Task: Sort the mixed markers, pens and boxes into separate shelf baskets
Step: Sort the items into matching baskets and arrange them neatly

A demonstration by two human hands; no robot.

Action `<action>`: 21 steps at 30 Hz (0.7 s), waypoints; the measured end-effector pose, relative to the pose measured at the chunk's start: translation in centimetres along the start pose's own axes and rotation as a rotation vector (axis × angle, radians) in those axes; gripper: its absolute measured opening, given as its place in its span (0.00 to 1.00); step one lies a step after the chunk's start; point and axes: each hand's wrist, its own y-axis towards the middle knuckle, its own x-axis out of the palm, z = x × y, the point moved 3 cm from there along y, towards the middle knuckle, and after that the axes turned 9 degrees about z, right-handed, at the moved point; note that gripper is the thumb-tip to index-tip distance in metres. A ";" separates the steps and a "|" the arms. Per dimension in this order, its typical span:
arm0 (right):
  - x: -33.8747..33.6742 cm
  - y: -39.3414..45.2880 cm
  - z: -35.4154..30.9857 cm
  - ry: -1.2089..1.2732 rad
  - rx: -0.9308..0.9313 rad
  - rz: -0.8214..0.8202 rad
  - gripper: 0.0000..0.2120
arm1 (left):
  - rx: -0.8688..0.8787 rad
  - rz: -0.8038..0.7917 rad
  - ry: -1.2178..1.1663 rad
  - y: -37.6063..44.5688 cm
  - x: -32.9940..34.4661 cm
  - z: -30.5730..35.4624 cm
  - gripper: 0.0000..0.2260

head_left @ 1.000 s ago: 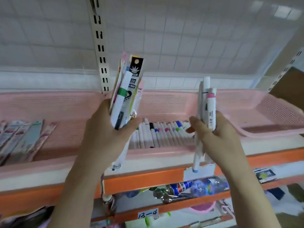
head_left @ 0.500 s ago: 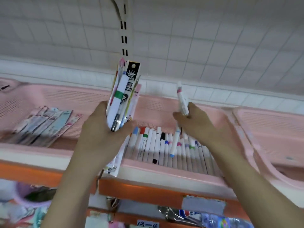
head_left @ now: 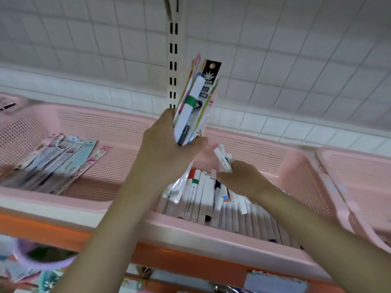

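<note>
- The long pink basket point(head_left: 118, 123) spans the shelf under both hands; its right end, directly below the right hand, holds a row of white markers point(head_left: 203, 195) lying side by side, and its left end, well to the left of the left hand, holds a fan of flat pen packs point(head_left: 59, 163).
- A second pink basket point(head_left: 359, 187) sits just beside the first, off to the right of the right hand.
- The left hand point(head_left: 163, 149) is clenched around a bundle of packaged pens point(head_left: 196, 102), held upright above the basket with a loose white marker with a green band at the front of it.
- The right hand point(head_left: 243, 178) grasps a few white markers point(head_left: 224, 159) low over the marker row, their tips pointing up and away from the palm.
- Risk, as I judge it: the handful could land crosswise on the row and roll, since the markers are round and are let go together.
- The upright bundle could also slip; the loose marker is pinched only at its lower end and may slide out and drop among the wrong things.
</note>
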 end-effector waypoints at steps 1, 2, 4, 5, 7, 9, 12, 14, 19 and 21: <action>-0.1 -0.1 0.1 0.024 0.012 0.006 0.06 | -0.021 -0.027 -0.002 0.7 1.1 -0.1 0.13; -0.2 -0.1 0.1 0.038 0.021 0.014 0.06 | -0.048 -0.062 0.004 1.4 2.3 -0.3 0.14; -0.4 -0.3 0.2 0.037 0.026 0.028 0.07 | -0.097 -0.152 0.058 2.4 4.8 -0.8 0.14; -0.3 -0.3 0.3 0.041 0.030 0.032 0.07 | -0.111 -0.202 0.106 2.7 5.7 -1.1 0.14; -0.2 -0.5 0.3 0.080 0.055 0.035 0.06 | -0.124 -0.281 0.192 3.0 7.1 -2.0 0.12; 0.0 -0.6 0.4 0.141 0.084 0.035 0.08 | -0.162 -0.339 0.212 3.2 7.9 -3.1 0.09; 0.4 -0.7 0.6 0.166 0.116 -0.004 0.07 | -0.225 -0.391 0.172 3.2 8.9 -4.6 0.08; 0.4 -0.7 0.7 0.209 0.136 -0.038 0.05 | -0.227 -0.393 0.158 3.4 9.3 -5.0 0.08; -1.7 -0.8 1.7 0.264 0.196 -0.017 0.05 | -0.182 -0.445 0.163 3.5 9.8 -5.3 0.10; -2.4 -1.3 2.0 0.165 0.216 -0.046 0.04 | -0.139 -0.543 0.188 3.4 10.1 -5.1 0.12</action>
